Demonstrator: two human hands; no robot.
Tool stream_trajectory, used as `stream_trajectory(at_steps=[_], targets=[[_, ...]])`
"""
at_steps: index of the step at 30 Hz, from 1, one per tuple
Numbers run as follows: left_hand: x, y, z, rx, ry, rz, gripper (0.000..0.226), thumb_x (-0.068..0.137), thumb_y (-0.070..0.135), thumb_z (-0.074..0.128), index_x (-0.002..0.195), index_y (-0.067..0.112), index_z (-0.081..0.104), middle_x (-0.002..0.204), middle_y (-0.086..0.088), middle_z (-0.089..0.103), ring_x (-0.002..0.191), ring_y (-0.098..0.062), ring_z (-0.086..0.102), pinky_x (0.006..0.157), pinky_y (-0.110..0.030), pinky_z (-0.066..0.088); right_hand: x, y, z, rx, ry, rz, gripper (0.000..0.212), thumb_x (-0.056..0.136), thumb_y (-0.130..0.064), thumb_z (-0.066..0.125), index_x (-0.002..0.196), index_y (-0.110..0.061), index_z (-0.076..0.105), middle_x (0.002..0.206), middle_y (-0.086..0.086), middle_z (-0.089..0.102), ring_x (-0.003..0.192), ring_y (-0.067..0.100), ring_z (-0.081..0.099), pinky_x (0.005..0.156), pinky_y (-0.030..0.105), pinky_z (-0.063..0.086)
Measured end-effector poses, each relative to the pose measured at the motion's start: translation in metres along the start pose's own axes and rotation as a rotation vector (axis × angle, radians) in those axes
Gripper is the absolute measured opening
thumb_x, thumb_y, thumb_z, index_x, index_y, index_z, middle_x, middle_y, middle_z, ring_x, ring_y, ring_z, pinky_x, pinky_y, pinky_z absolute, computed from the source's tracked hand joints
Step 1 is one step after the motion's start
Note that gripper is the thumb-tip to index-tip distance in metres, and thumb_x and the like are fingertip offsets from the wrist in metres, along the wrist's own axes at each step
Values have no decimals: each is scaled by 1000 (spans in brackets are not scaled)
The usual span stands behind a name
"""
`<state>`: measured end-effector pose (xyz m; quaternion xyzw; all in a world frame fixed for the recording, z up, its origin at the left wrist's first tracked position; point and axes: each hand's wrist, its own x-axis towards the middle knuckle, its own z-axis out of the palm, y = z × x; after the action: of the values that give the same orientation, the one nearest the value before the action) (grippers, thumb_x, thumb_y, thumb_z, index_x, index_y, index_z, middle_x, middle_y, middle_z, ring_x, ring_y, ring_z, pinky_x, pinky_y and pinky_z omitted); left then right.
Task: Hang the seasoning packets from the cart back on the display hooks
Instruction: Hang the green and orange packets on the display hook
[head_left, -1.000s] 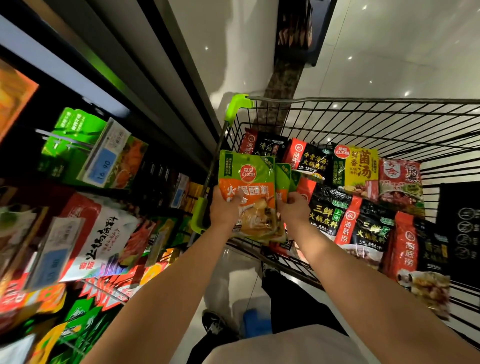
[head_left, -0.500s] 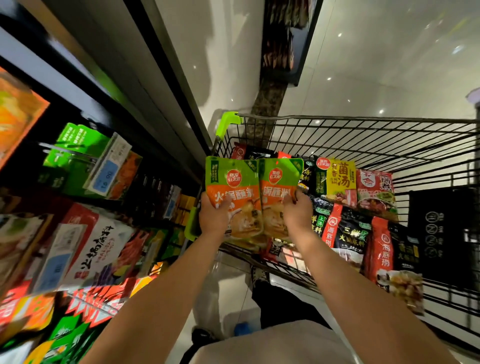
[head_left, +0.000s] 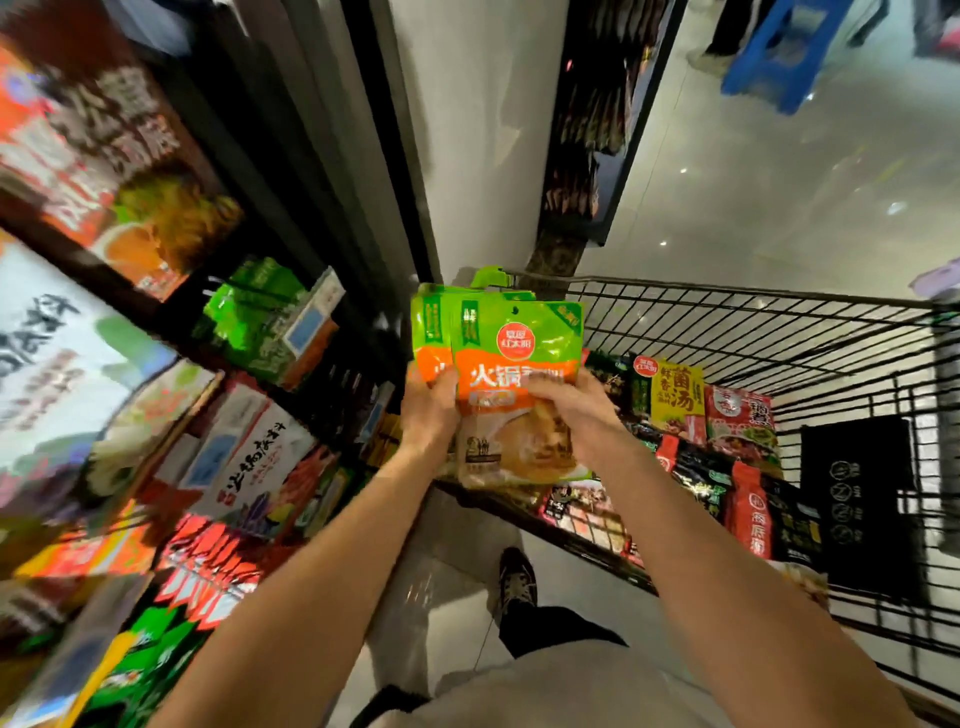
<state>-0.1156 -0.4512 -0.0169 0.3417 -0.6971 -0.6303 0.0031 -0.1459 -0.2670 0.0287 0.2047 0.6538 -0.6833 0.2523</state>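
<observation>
Head view, the only one. I see both hands up in front of the cart corner, gripping a small stack of green-and-orange seasoning packets (head_left: 511, 384). Left hand (head_left: 428, 415) holds the stack's left edge, fingers curled onto the front. Right hand (head_left: 574, 410) holds the right side, thumb and fingers laid over the orange band. Front packet: glossy foil pouch, flat, a hang hole at top centre, a red round logo with white characters too small for me to read, big white "火锅" on orange, the rest covered by the fingers. A second matching pouch peeks out behind at left.

The wire cart (head_left: 779, 332) is black metal mesh with a green plastic corner cap. More packets lie inside: a yellow pouch (head_left: 675, 397) reading "鲜香菌汤", a red pouch (head_left: 740, 423) just beside it, and black-and-red ones nearer me, text mostly blurred.

At left, the display shelf (head_left: 171, 395) is motion-blurred; a green pouch (head_left: 249, 317) hangs there with a blue price tag (head_left: 306, 325), digits unreadable.
</observation>
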Motion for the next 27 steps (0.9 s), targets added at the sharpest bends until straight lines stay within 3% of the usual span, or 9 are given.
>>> stream_trajectory(at_steps=[5,7,10,14,17,19,21,23,27], targets=[[-53,19,-46,-196,69,-92,20,104,39,54,121,30,60,104,2,68,93,-21,67,83,-34,57,-34,22,38,-62,-93,-110,53,81,-19,86,127,-19,61,115,-3,76,106,15,72,86,30,56],[-55,-6,-65,-244,-18,-67,51,102,57,51,139,21,57,124,-3,66,110,-25,64,97,-39,54,-49,41,57,-50,-67,-158,53,77,-20,88,124,-17,64,113,1,77,102,20,74,90,39,59],[-46,-55,-93,-305,-53,9,76,91,58,69,150,14,48,145,-23,52,123,-42,57,111,-64,42,-69,74,83,-8,-38,-141,46,72,-30,86,111,-25,62,104,1,77,90,23,74,84,41,61],[-89,-68,-126,62,134,182,49,112,35,36,152,6,44,151,-19,49,139,-35,48,115,-38,34,-68,129,108,13,-37,-196,61,57,-41,84,112,-25,63,101,1,78,90,27,76,84,50,62],[-78,-117,-144,23,321,369,50,110,47,36,134,11,60,130,-10,64,121,-26,60,106,-39,44,-60,165,126,76,-107,-253,66,57,-51,90,109,-25,59,77,-14,63,66,6,59,57,24,48],[-73,-144,-155,38,402,398,43,111,45,38,120,11,63,118,-7,65,111,-22,60,94,-34,44,-55,188,134,106,-162,-306,37,78,-34,87,100,-19,63,59,-17,57,47,-1,50,41,17,36],[-71,-164,-167,25,470,452,41,109,44,42,120,12,64,117,-10,68,113,-26,63,96,-37,46,-56,204,138,105,-234,-347,15,85,-16,82,92,-17,69,65,-10,70,49,1,62,45,16,47],[-87,-183,-178,108,540,486,40,108,33,43,125,3,64,125,-22,66,116,-34,63,95,-31,43,-64,220,140,81,-335,-369,12,84,-13,82,93,-16,74,77,-2,77,62,9,71,54,22,57],[-155,-221,-202,208,567,427,37,99,7,42,130,-6,59,123,-29,63,112,-34,62,97,-23,42,-90,253,136,10,-590,-191,10,87,-4,73,82,-11,70,60,2,69,43,13,62,39,20,46]])
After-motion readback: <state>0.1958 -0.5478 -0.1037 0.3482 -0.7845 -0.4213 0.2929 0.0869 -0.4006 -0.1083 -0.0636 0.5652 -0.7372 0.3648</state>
